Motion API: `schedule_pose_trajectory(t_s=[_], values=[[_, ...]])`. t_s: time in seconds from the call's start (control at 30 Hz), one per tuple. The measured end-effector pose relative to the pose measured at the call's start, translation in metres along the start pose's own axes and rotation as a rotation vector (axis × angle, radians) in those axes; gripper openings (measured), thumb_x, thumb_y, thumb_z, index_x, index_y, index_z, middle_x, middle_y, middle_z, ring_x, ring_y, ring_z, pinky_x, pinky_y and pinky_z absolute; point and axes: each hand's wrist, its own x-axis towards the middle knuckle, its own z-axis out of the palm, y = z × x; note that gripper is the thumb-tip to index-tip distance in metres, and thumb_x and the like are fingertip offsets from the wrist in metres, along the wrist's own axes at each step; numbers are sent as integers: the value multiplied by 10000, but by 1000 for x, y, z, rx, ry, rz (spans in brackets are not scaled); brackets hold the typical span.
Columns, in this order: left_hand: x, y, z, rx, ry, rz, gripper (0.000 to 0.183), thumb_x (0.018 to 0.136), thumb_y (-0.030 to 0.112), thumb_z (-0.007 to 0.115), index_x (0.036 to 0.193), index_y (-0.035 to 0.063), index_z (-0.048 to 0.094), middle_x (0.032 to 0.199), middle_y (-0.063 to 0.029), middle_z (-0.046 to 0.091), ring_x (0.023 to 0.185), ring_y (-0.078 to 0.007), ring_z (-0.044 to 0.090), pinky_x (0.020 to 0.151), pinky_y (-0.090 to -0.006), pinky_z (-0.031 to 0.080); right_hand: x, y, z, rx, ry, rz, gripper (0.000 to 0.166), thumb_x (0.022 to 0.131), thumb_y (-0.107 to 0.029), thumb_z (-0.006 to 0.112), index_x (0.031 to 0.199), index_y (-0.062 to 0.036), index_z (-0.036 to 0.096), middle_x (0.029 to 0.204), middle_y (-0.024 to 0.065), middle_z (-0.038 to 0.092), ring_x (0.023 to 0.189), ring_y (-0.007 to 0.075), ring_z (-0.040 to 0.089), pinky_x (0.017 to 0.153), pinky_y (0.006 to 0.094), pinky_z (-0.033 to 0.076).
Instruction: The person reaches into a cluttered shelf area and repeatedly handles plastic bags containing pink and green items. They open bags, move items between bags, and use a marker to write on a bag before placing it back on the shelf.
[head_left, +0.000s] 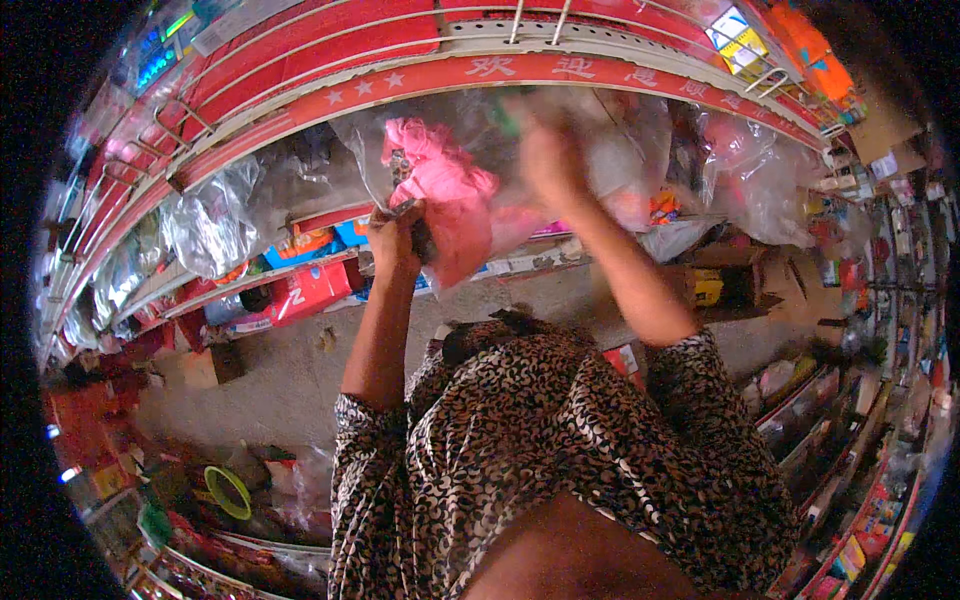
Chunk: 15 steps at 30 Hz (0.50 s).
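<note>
My left hand (394, 240) is closed around a gathered edge of a pink, partly see-through bag or sheet (454, 184). A small dark thing (424, 236) sits against its fingers; what it is cannot be made out. A bit of spotted material shows in the pink folds. My right hand (551, 150) is raised at shelf height to the right of the pink bundle, blurred by motion. Something green (508, 114) shows by its fingertips, too smeared to name. Behind both hands, clear plastic bags (615, 142) fill part of the shelf.
A red shelf strip (435, 71) with writing and wire rails runs above my hands. Clear plastic bags (214, 214) hang over the shelf edge at left. A red box (311, 292) stands lower down. Behind me are a floor (225, 405), a yellow-green ring (227, 493) and stocked racks (847, 442).
</note>
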Motion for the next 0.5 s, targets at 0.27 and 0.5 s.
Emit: schedule_pose_trajectory(t_s=[0.27, 0.5], values=[[-5, -1, -7, -3, 28, 14, 277, 726, -56, 732, 967, 56, 653, 815, -13, 671, 642, -130, 613, 575, -272, 493, 2, 77, 89, 280, -98, -149, 398, 884, -78, 494, 1256, -152, 616, 1429, 115, 480, 1322, 326, 434, 1130, 424, 316], [2, -2, -12, 85, 56, -23, 263, 727, -48, 735, 950, 50, 636, 808, -16, 654, 625, -126, 590, 551, -273, 469, 59, 66, 30, 16, 90, 181, 365, 939, -178, 445, 1220, 12, 580, 1169, 239, 620, 1045, 407, 606, 940, 478, 466]])
